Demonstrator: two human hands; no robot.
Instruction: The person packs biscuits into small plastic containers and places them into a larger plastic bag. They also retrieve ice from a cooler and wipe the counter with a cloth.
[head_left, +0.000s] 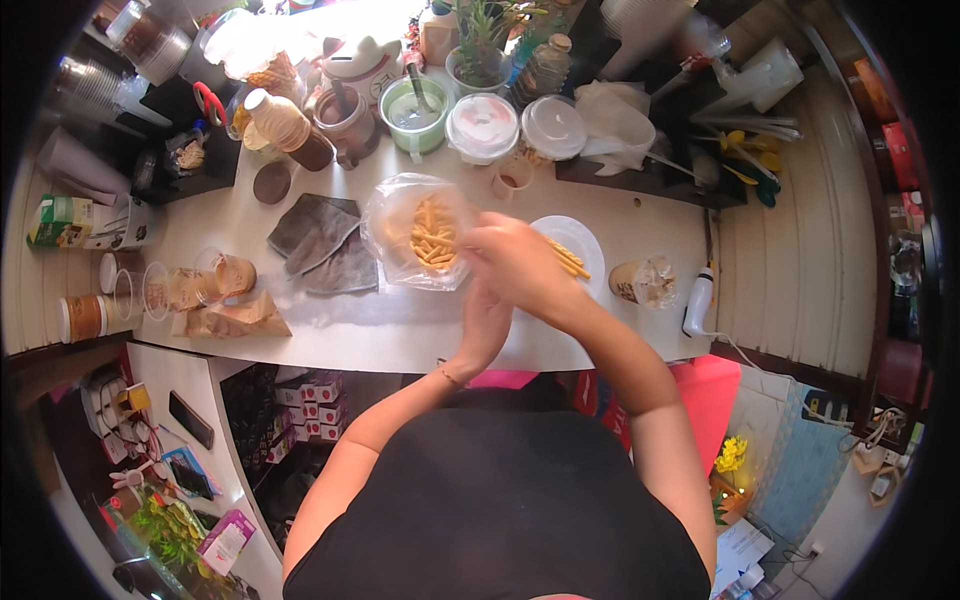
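A clear plastic bag (390, 206) holding short yellow stick snacks (433, 236) lies opened out on the white counter. My right hand (514, 259), slightly blurred, is at the bag's right edge with its fingers bent together; what is between them is hidden. Just below it, my left hand (487, 319) is raised close to the right hand, its fingertips partly covered. To the right, a round white plate (589, 236) carries several longer yellow sticks (571, 262), partly behind my right hand and forearm.
Folded grey cloths (330, 247) lie left of the bag. Lidded tubs (482, 127), a green container (415, 124) and a brown mug (345, 124) line the back. A filled plastic cup (645, 281) and a white handheld device (701, 300) with a cord are at right; paper cups (229, 276) at left.
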